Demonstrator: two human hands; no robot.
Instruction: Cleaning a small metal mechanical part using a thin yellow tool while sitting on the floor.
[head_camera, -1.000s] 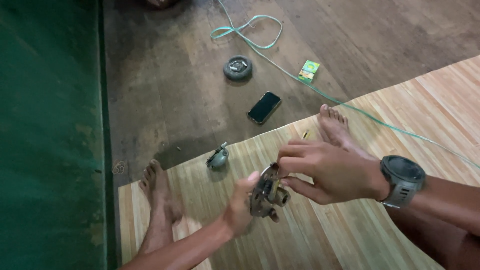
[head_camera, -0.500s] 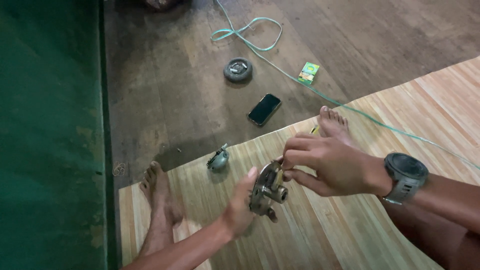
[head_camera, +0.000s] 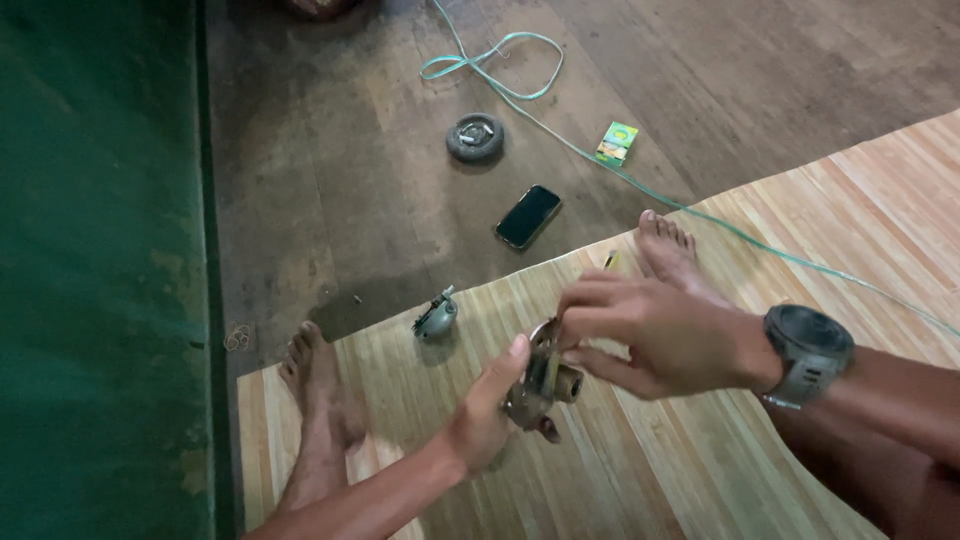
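Note:
My left hand (head_camera: 482, 412) grips a small grimy metal engine part (head_camera: 540, 385) from below, thumb raised along its side. My right hand (head_camera: 650, 330), with a dark wristwatch (head_camera: 805, 350) on the wrist, pinches the top of the same part with its fingertips. Both hands hover over a bamboo mat (head_camera: 700, 470), between my two bare feet. A second small metal part (head_camera: 436, 317) lies on the mat's far edge, left of the hands.
On the dark wooden floor beyond the mat lie a black phone (head_camera: 528, 216), a round grey ashtray-like disc (head_camera: 475, 138), a small green box (head_camera: 617, 142) and a thin green hose (head_camera: 520, 75). A green wall (head_camera: 100, 270) runs down the left.
The hands and the part have drifted slightly right and the part has been turned; my right fingers have shifted onto its top. The small part on the mat stays put.

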